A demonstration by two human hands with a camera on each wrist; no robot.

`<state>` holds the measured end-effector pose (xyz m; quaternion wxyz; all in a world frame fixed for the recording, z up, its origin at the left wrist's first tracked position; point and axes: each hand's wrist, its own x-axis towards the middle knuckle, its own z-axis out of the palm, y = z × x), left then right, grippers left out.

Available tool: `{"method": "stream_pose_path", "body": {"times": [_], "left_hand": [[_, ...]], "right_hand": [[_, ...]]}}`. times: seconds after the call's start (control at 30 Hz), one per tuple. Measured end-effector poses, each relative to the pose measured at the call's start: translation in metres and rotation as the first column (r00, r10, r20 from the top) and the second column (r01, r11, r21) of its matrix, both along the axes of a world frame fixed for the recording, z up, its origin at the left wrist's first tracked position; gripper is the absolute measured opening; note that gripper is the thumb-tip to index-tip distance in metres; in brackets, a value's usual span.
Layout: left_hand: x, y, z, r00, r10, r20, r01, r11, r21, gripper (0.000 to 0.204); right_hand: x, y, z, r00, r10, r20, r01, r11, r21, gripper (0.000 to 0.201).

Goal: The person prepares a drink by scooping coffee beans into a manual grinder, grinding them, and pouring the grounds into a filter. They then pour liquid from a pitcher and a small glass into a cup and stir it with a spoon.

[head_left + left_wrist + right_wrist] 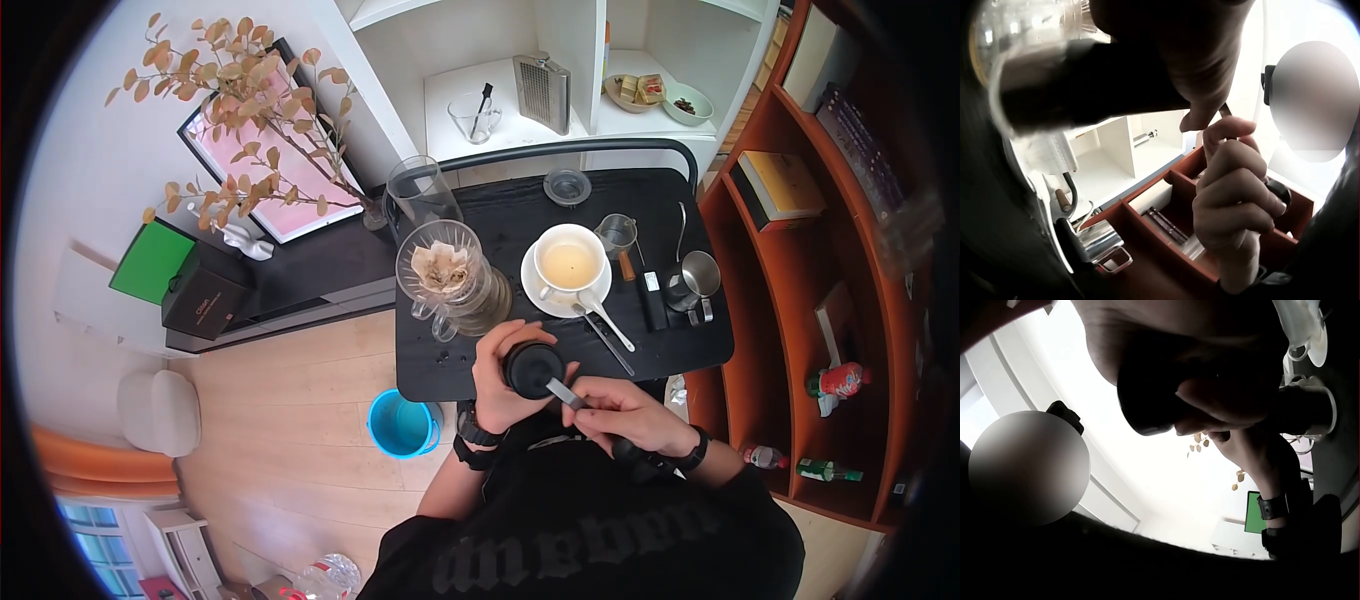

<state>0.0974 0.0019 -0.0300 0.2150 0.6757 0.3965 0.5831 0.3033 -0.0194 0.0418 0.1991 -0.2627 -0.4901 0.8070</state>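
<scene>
The head view is evenly and fairly brightly lit, with a soft sheen on the floor (300, 400) and small glints on the steel cup (697, 275), while its wide lens bows the shelves (820, 200) at the right and sinks the corners into black. Both wrist views are strongly backlit: white glare washes out the background, the nearest hand (1179, 56) falls into deep shadow, and the dark cylinder in the left wrist view (1091, 84) looks soft and smeared. A blurred oval patch masks part of each wrist view.

Leafy branch (290, 107) before pink picture (285, 217)
</scene>
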Motion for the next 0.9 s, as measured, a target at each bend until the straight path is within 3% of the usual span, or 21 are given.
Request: {"method": "stream_pose_path", "body": {"times": [0.03, 0.07, 0.17, 0.27, 0.3, 0.37, 0.43, 0.5, 0.7, 0.8, 0.83, 0.87, 0.9], "left_hand": [[-0.004, 0.002, 0.010, 1.000, -0.011, -0.016, 0.012, 1.000, 0.009, 0.063], [-0.012, 0.004, 0.024, 0.989, -0.048, -0.140, 0.055, 0.998, 0.041, 0.049], [-0.017, -0.006, 0.048, 0.962, -0.005, -0.274, 0.021, 0.998, 0.052, 0.043], [-0.019, -0.016, 0.059, 0.872, 0.110, -0.477, -0.058, 0.991, 0.122, 0.051], [-0.020, -0.019, 0.061, 0.836, 0.142, -0.531, -0.081, 0.987, 0.135, 0.052], [-0.019, -0.023, 0.061, 0.838, 0.087, -0.539, -0.038, 0.994, 0.100, 0.053], [-0.017, -0.027, 0.061, 0.840, 0.059, -0.540, -0.024, 0.997, 0.071, 0.053], [-0.017, -0.030, 0.061, 0.842, 0.056, -0.536, -0.035, 0.998, 0.048, 0.053], [-0.020, -0.037, 0.073, 0.864, 0.016, -0.504, 0.020, 0.998, 0.065, 0.048], [-0.023, -0.039, 0.076, 0.869, 0.013, -0.494, 0.003, 1.000, 0.031, 0.050], [-0.034, -0.038, 0.071, 0.824, 0.047, -0.565, -0.099, 0.993, -0.062, 0.052], [-0.046, -0.037, 0.058, 0.845, 0.091, -0.528, -0.186, 0.974, -0.129, 0.053], [-0.055, -0.036, 0.049, 0.858, 0.132, -0.496, -0.258, 0.946, -0.195, 0.054]], "right_hand": [[0.006, 0.000, 0.007, 0.999, 0.024, -0.032, -0.025, 1.000, -0.006, 0.016], [0.010, 0.001, 0.010, 0.997, 0.047, -0.066, -0.047, 0.999, -0.010, 0.018], [0.018, 0.003, 0.006, 0.983, 0.145, -0.110, -0.149, 0.988, -0.031, 0.022], [0.022, 0.005, -0.007, 0.997, 0.067, 0.031, -0.072, 0.969, 0.235, 0.025], [0.022, 0.005, -0.006, 0.995, 0.086, 0.056, -0.097, 0.964, 0.247, 0.025], [0.020, 0.005, -0.004, 0.986, 0.128, 0.108, -0.152, 0.951, 0.268, 0.025], [0.017, -0.003, -0.008, 0.978, 0.174, 0.116, -0.190, 0.971, 0.146, 0.027], [0.012, -0.013, -0.010, 0.985, 0.059, 0.163, -0.073, 0.994, 0.081, 0.029], [0.016, -0.015, 0.006, 0.976, 0.145, 0.164, -0.163, 0.981, 0.106, 0.030], [0.034, -0.013, -0.004, 0.991, 0.016, 0.130, -0.089, 0.810, 0.580, 0.030], [0.053, -0.007, 0.016, 0.974, -0.121, -0.192, 0.200, 0.861, 0.469, 0.030], [0.071, -0.002, 0.036, 0.819, -0.230, -0.526, 0.426, 0.858, 0.288, 0.036], [0.090, 0.004, 0.056, 0.591, -0.271, -0.760, 0.555, 0.820, 0.139, 0.047]]}}
